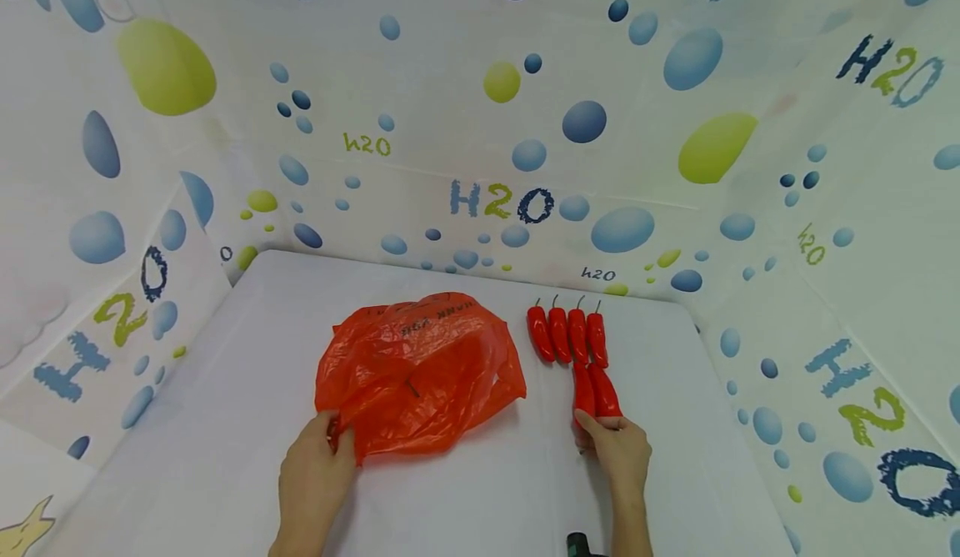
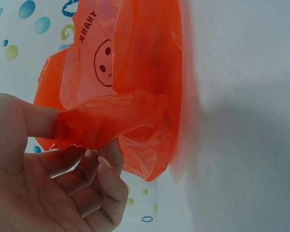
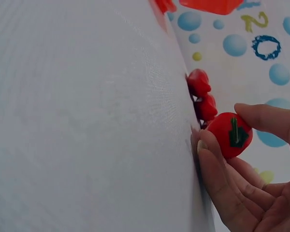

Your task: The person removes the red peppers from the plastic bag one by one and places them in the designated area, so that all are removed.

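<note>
A crumpled translucent red plastic bag (image 1: 420,365) with dark printing lies on the left middle of the table. My left hand (image 1: 315,474) pinches its near left corner between thumb and fingers; the left wrist view shows the folded film (image 2: 111,121) in that grasp. To the right, two red chili peppers (image 1: 604,392) lie side by side, tips pointing away. My right hand (image 1: 618,453) is at their near ends. In the right wrist view its thumb and fingers pinch one red chili pepper (image 3: 224,135) around its stem end, green stem facing the camera, low at the table surface.
Several more red chili peppers (image 1: 558,336) stand in a row just beyond, stems away from me. The white table (image 1: 480,499) is enclosed by patterned sheets (image 1: 420,140) at the back and sides. A dark object (image 1: 577,544) pokes in at the bottom edge.
</note>
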`<action>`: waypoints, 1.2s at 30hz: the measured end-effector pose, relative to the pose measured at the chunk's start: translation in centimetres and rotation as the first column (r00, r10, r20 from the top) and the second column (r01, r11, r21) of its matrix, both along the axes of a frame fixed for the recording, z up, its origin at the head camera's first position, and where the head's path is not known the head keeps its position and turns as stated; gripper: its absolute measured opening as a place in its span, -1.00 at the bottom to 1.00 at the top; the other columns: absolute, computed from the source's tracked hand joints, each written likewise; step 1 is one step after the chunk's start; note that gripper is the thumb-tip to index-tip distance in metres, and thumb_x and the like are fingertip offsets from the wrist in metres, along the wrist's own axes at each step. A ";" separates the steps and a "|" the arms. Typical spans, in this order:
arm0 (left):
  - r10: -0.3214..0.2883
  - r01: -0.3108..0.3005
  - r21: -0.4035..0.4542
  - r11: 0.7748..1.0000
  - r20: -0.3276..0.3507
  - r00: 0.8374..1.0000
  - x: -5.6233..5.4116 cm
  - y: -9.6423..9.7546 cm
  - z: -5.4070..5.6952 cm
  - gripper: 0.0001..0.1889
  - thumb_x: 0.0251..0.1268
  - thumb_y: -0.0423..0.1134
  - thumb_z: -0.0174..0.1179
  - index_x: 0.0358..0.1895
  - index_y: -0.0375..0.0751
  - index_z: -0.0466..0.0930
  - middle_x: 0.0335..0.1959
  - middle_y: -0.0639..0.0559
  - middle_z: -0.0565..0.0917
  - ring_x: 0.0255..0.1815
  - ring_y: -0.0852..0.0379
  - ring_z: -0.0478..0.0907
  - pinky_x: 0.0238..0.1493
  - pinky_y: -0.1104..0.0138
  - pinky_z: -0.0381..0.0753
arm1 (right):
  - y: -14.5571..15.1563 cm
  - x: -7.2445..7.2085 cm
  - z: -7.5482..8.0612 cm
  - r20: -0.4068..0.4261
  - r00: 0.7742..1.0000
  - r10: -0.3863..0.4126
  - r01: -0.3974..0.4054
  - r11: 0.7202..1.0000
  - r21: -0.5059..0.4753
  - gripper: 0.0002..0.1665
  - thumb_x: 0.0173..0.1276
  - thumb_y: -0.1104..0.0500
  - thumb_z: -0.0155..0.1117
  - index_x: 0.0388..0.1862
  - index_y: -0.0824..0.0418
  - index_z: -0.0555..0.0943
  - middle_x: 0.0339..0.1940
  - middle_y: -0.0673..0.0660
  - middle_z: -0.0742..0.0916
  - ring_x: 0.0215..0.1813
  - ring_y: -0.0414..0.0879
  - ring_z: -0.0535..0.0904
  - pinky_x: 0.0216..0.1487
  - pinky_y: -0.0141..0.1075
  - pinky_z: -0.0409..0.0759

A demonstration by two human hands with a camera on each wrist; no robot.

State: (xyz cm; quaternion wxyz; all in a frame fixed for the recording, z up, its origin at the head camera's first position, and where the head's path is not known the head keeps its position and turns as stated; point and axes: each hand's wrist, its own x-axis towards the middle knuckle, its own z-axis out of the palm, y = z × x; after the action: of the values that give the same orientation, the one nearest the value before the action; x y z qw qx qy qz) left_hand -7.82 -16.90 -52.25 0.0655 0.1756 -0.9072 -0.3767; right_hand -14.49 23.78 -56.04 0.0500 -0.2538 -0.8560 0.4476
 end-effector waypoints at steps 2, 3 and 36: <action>0.001 -0.001 -0.001 1.000 0.001 1.000 0.0 0.0 0.1 -0.60 0.48 -0.25 0.08 0.21 -0.47 0.56 -0.06 -0.32 0.71 -0.18 -0.19 0.66 -0.11 -0.17 0.64 | -0.1 0.0 0.0 -0.005 1.000 0.001 -0.001 1.000 -0.001 -0.24 0.18 -0.32 0.57 -0.13 0.38 0.76 -0.39 0.20 0.81 -0.43 -0.02 0.75 -0.36 -0.29 0.58; 0.003 -0.003 -0.001 1.000 0.001 1.000 0.1 0.0 0.1 -0.60 0.48 -0.24 0.07 0.21 -0.47 0.56 -0.05 -0.33 0.71 -0.17 -0.20 0.66 -0.11 -0.17 0.64 | -0.2 0.0 0.0 -0.008 1.000 0.003 -0.003 1.000 -0.001 -0.24 0.18 -0.32 0.57 -0.14 0.39 0.77 -0.46 0.16 0.81 -0.50 -0.06 0.75 -0.35 -0.29 0.57; 0.016 -0.016 -0.003 1.000 -0.032 0.999 0.1 -0.2 0.5 -0.63 0.47 -0.26 0.09 0.18 -0.46 0.58 -0.12 -0.29 0.71 -0.22 -0.18 0.64 -0.12 -0.15 0.64 | 0.9 0.8 3.6 0.124 0.989 0.081 -0.098 0.986 0.135 -0.41 0.40 -0.21 0.36 -0.33 0.35 0.71 -0.53 0.13 0.74 -0.46 -0.03 0.58 -0.52 -0.26 0.47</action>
State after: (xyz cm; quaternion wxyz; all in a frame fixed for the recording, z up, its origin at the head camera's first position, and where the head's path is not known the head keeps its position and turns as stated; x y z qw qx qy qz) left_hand -7.68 -17.08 -51.75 0.0833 0.1769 -0.9051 -0.3775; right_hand -13.73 24.66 -52.45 -0.0030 -0.2367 -0.8976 0.3720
